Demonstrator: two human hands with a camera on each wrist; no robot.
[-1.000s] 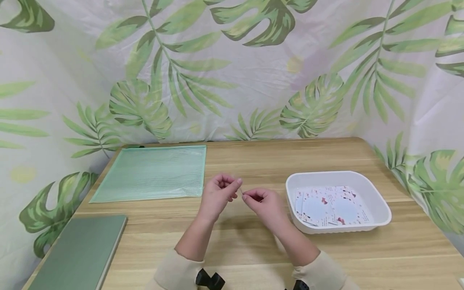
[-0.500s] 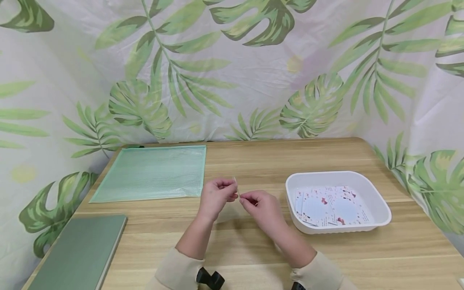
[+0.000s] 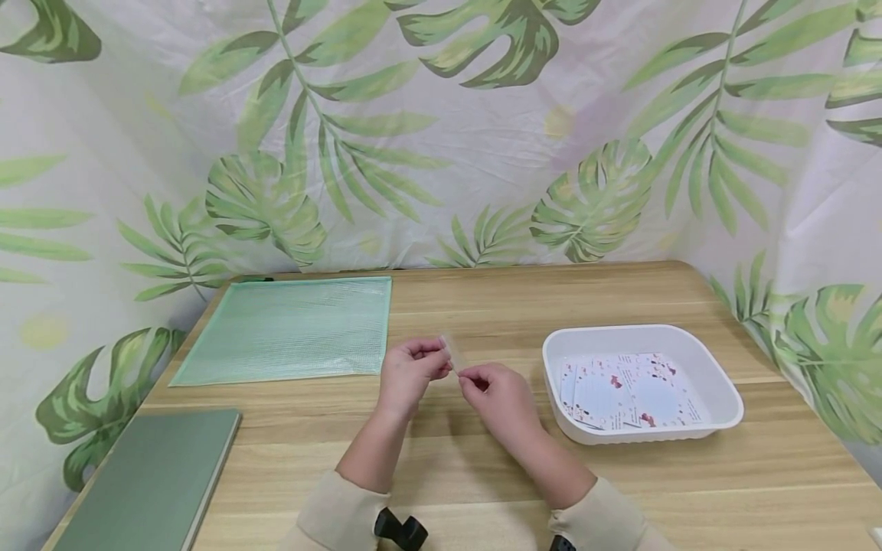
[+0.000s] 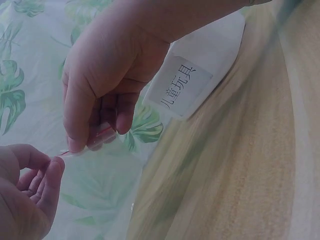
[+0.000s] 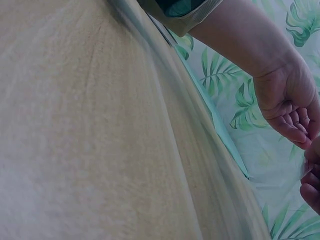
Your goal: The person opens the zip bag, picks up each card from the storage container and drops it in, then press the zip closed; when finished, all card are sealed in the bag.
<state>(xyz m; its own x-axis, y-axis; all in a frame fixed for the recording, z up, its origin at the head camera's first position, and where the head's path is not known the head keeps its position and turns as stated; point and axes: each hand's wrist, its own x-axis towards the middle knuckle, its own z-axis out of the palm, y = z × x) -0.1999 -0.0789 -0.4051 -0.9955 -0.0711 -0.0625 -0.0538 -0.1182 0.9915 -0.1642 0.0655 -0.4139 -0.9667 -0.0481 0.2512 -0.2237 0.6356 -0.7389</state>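
A small clear zip bag [image 3: 451, 357] with a thin red seal line is held up over the middle of the table. My left hand [image 3: 406, 375] pinches it between thumb and fingers, its top end standing clear above the fingertips. With thumb and forefinger, my right hand [image 3: 501, 394] pinches its lower right edge. Seen from the left wrist, the red line on the bag [image 4: 103, 135] runs beneath the right fingers, and the left hand [image 4: 30, 187] grips the other end. In the right wrist view the right hand [image 5: 312, 175] is mostly cut off by the frame.
To the right stands a white plastic basin [image 3: 723, 398] with printed paper cards [image 3: 620, 390] inside; its side carries a printed label [image 4: 181, 86]. A green mesh pouch [image 3: 289, 329] lies at the back left, with a green book [image 3: 155, 474] nearer the front left. A leaf-patterned cloth [image 3: 482, 153] hangs behind.
The zip bag shows wider and rises higher above my left fingers, where only a thin strip showed before. Both hands shifted slightly downward.
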